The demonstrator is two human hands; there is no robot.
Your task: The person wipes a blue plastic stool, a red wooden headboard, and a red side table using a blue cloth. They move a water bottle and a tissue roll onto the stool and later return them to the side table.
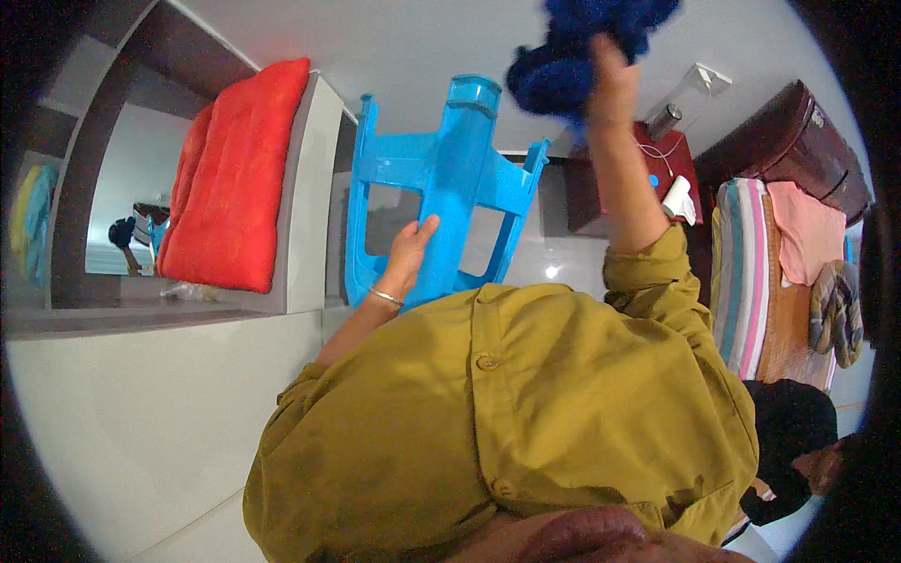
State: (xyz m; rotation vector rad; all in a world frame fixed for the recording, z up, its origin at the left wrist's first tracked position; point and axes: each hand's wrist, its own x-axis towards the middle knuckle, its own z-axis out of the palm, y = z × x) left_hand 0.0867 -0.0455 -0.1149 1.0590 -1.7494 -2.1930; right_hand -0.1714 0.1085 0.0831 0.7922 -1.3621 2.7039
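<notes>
A blue plastic stool is tipped before me, with its legs pointing away towards the wall. My left hand, with a metal bangle at the wrist, grips the edge of its nearest leg, thumb on the top face. High in the view, my right hand is raised at arm's length and holds a bunched dark blue cloth. Motion blurs both that hand and the cloth, which appears apart from the stool. The top of the cloth runs out of the picture, and my shirt front hides the near end of the stool.
Left, a red padded cushion leans by a mirror on a pale cabinet. Right, a dark red bedside cabinet bears a white roll, a cable and a metallic cup. Beyond is a bed with striped bedding.
</notes>
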